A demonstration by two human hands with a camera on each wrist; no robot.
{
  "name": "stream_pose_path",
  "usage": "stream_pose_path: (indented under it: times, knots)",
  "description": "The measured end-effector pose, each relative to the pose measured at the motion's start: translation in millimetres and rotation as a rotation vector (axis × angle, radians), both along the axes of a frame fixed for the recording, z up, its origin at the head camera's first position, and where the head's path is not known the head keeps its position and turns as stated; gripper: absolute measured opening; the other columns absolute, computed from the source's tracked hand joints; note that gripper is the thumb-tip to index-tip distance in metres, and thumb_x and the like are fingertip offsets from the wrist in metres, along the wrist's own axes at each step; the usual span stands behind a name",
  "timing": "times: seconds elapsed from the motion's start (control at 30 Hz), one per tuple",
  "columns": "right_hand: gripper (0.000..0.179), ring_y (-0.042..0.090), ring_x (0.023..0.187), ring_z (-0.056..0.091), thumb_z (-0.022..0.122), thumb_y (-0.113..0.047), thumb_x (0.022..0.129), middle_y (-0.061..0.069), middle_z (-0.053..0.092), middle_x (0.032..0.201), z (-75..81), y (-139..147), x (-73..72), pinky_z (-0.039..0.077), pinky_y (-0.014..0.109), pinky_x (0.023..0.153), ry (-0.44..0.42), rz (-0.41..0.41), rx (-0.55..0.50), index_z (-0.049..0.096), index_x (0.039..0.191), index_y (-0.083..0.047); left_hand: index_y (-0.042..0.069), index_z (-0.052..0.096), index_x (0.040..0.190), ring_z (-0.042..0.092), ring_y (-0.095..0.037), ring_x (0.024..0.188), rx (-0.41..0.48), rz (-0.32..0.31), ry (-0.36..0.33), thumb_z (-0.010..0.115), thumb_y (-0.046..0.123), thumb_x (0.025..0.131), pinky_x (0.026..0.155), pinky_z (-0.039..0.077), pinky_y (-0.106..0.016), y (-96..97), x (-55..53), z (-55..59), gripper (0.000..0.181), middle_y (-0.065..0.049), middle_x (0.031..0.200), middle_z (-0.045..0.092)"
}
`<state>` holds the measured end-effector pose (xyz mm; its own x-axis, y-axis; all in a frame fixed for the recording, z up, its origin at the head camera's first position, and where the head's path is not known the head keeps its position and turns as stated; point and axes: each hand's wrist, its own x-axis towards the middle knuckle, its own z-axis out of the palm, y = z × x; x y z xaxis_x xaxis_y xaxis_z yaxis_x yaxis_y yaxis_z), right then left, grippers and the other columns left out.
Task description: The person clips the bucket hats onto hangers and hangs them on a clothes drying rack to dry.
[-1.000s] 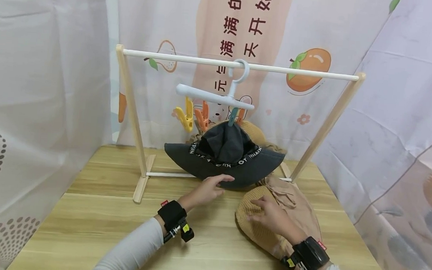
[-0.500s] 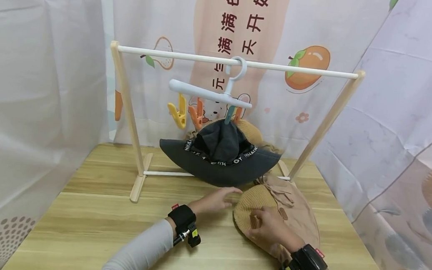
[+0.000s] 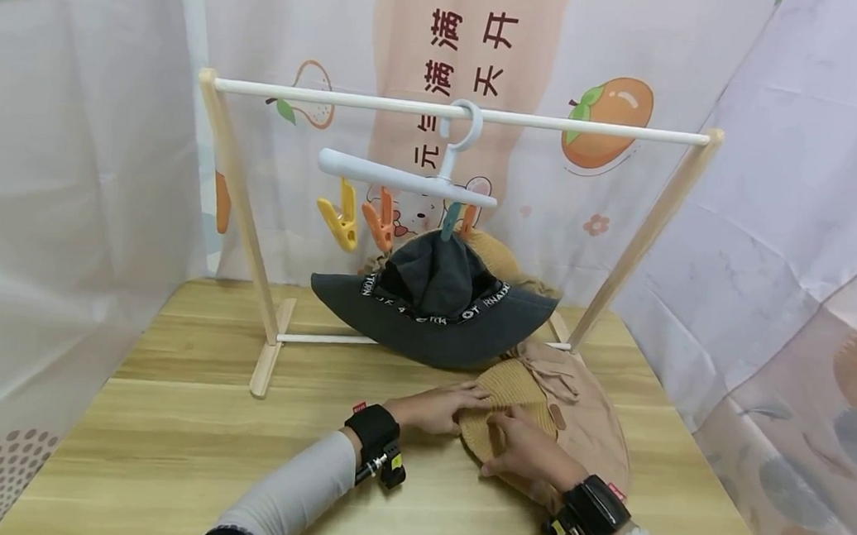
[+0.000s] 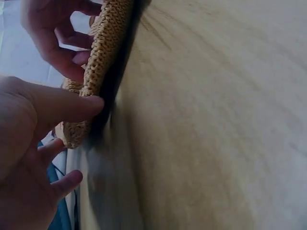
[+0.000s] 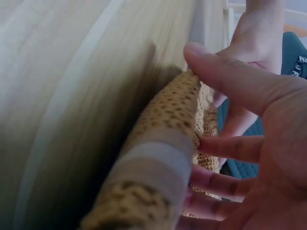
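A sun hat (image 3: 587,424) with a woven straw part and beige cloth lies on the table at the right. My left hand (image 3: 439,409) holds its near left straw edge, thumb on one face and fingers on the other in the left wrist view. Beside it, my right hand (image 3: 532,455) pinches the same straw edge; its thumb and spread fingers straddle the weave (image 5: 165,108) in the right wrist view. Above, a dark grey bucket hat (image 3: 438,339) hangs tilted, its lettered inner band showing. A teal clip (image 3: 450,221) and an orange clip (image 3: 469,219) meet its crown.
A pale blue hanger (image 3: 397,176) hangs from the white rod (image 3: 558,122) of a wooden rack (image 3: 239,196). A yellow clip (image 3: 342,220) and another orange clip (image 3: 381,223) dangle from it. Another straw-coloured hat (image 3: 502,258) is partly hidden behind the bucket hat.
My left hand has moved right, from below the bucket hat to the straw edge of the sun hat. My right hand has come down onto that edge and gripped it. The head view has shifted slightly.
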<state>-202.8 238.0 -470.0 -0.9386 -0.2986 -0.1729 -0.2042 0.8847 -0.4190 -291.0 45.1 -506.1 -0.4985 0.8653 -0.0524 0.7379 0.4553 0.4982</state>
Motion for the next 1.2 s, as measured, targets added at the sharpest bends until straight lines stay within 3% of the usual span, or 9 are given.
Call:
stream_pose_path:
  times: [0.17, 0.37, 0.5, 0.63, 0.77, 0.87, 1.03, 1.2]
  knots:
    - [0.076, 0.029, 0.101, 0.058, 0.093, -0.031, 0.061, 0.019, 0.055, 0.117, 7.1, -6.4, -16.3, 0.051, 0.048, 0.085, 0.004, 0.017, 0.017, 0.062, 0.121, 0.004, 0.017, 0.045, 0.147, 0.023, -0.020, 0.150, -0.042, -0.025, 0.057, 0.069, 0.008, 0.083, 0.120, 0.026, -0.036, -1.7, -9.3, 5.6, 0.070, -0.001, 0.160, 0.030]
    - [0.054, 0.022, 0.086, 0.053, 0.092, -0.019, 0.061, 0.011, 0.055, 0.101, 5.7, -5.9, -25.5, 0.049, 0.042, 0.078, -0.060, 0.013, -0.015, 0.065, 0.104, 0.001, 0.023, 0.048, 0.145, 0.031, -0.016, 0.147, -0.111, -0.038, 0.159, 0.070, 0.016, 0.083, 0.119, 0.027, -0.030, 3.2, -10.7, 0.1, 0.066, 0.000, 0.156, 0.038]
    - [0.048, 0.020, 0.081, 0.050, 0.091, -0.013, 0.062, 0.009, 0.052, 0.096, -3.7, -5.0, -20.1, 0.048, 0.038, 0.073, -0.096, -0.007, -0.041, 0.065, 0.100, -0.001, 0.025, 0.052, 0.142, 0.034, -0.013, 0.145, -0.133, -0.026, 0.149, 0.070, 0.016, 0.084, 0.117, 0.030, -0.030, 6.7, -2.8, -3.8, 0.062, 0.003, 0.153, 0.042]
    - [0.041, 0.020, 0.077, 0.048, 0.089, -0.011, 0.062, 0.007, 0.050, 0.092, -13.3, 0.1, -8.8, 0.044, 0.033, 0.065, -0.111, 0.005, -0.082, 0.063, 0.093, -0.005, 0.026, 0.054, 0.140, 0.037, -0.011, 0.143, -0.121, -0.054, 0.125, 0.070, 0.015, 0.085, 0.115, 0.033, -0.028, 10.2, 8.1, -6.8, 0.059, 0.005, 0.152, 0.045]
    - [0.043, 0.022, 0.082, 0.052, 0.089, -0.015, 0.066, 0.009, 0.052, 0.097, -18.4, 7.2, 2.3, 0.047, 0.035, 0.068, -0.130, 0.025, -0.079, 0.064, 0.099, -0.003, 0.028, 0.055, 0.140, 0.036, -0.009, 0.143, -0.113, -0.082, 0.092, 0.069, 0.016, 0.087, 0.113, 0.035, -0.030, 13.9, 16.8, -11.4, 0.056, 0.006, 0.151, 0.045]
    - [0.048, 0.025, 0.088, 0.056, 0.089, -0.019, 0.068, 0.013, 0.054, 0.104, -19.3, 9.6, 6.0, 0.050, 0.041, 0.070, -0.149, 0.025, -0.058, 0.065, 0.106, -0.001, 0.029, 0.055, 0.139, 0.035, -0.009, 0.143, -0.109, -0.066, 0.042, 0.070, 0.017, 0.088, 0.113, 0.036, -0.032, 15.5, 20.5, -12.6, 0.054, 0.007, 0.151, 0.045]
    - [0.052, 0.030, 0.092, 0.058, 0.089, -0.023, 0.069, 0.015, 0.055, 0.107, -19.0, 7.7, 0.8, 0.051, 0.046, 0.074, -0.171, 0.029, -0.060, 0.065, 0.110, -0.001, 0.031, 0.056, 0.138, 0.036, -0.009, 0.143, -0.109, -0.031, 0.031, 0.071, 0.018, 0.087, 0.112, 0.036, -0.032, 13.3, 19.1, -12.6, 0.055, 0.009, 0.150, 0.045]
    - [0.053, 0.030, 0.092, 0.060, 0.088, -0.023, 0.070, 0.014, 0.055, 0.108, -15.1, 6.7, -10.8, 0.052, 0.045, 0.075, -0.133, 0.043, -0.059, 0.064, 0.111, 0.000, 0.031, 0.056, 0.138, 0.036, -0.009, 0.143, -0.102, -0.010, 0.046, 0.071, 0.016, 0.086, 0.113, 0.035, -0.036, 9.3, 8.0, -5.3, 0.056, 0.011, 0.151, 0.045]
